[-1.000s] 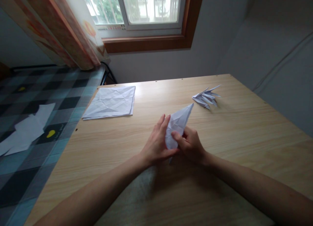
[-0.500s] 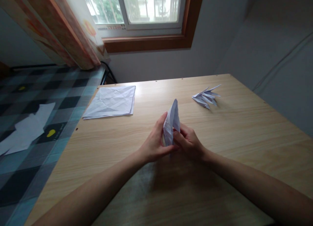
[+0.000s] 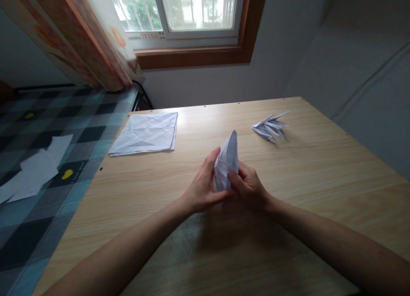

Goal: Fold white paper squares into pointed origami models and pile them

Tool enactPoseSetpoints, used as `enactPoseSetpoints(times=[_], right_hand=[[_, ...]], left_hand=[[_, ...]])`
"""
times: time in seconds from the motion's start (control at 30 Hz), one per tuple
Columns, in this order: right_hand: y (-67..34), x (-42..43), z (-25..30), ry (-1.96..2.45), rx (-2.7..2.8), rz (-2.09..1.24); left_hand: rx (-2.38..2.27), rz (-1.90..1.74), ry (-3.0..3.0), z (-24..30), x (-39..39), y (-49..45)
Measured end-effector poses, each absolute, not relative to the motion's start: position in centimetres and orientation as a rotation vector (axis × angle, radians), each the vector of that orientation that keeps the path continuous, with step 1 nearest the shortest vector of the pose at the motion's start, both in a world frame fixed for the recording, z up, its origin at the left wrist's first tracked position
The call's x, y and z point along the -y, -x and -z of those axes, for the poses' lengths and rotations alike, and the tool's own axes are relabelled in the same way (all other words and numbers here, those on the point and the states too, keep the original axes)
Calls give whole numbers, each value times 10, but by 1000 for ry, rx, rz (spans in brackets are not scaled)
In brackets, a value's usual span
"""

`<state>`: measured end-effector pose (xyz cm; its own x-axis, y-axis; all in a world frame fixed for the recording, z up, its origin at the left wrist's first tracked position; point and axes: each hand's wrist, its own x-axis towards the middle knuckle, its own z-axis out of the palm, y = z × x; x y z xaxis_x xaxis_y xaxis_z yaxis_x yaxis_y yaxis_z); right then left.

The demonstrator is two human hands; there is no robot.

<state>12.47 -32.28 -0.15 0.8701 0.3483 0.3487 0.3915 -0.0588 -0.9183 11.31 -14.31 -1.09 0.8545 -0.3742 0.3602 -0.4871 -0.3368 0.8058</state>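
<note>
Between my hands, above the middle of the wooden table point(image 3: 153, 189), stands a folded sheet of white paper point(image 3: 228, 157), its pointed end upward. My left hand point(image 3: 206, 187) grips it from the left, with the thumb low across the near side and the fingers behind its left edge. From the right, my right hand point(image 3: 250, 183) pinches the lower right part, its thumb on the near face. The fingertips behind the paper are hidden.
A spiky folded paper piece point(image 3: 270, 127) lies at the back right. Creased white sheets point(image 3: 144, 133) are stacked at the back left. Left of the table, a checked cloth surface point(image 3: 28, 232) bears loose paper pieces point(image 3: 40, 170). A window point(image 3: 198, 10) and curtain point(image 3: 86, 39) are beyond.
The paper's tip has shifted slightly right, and its open gap has turned into a flatter face under my right thumb. Both hands have stayed nearly in place.
</note>
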Motion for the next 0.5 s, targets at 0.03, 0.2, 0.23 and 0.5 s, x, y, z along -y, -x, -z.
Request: enactPoseSetpoints(times=[0.03, 0.2, 0.23, 0.5], right_hand=[[-125, 323, 3, 1684, 556, 69], [-127, 325, 13, 1720, 398, 239], [-127, 325, 14, 1717, 364, 268], [-125, 321, 10, 1713, 177, 374]], left_hand=[[626, -134, -1966, 11, 143, -113], [658, -174, -2042, 11, 142, -111], [685, -194, -2073, 10, 143, -111], [848, -247, -2330, 7, 145, -107]])
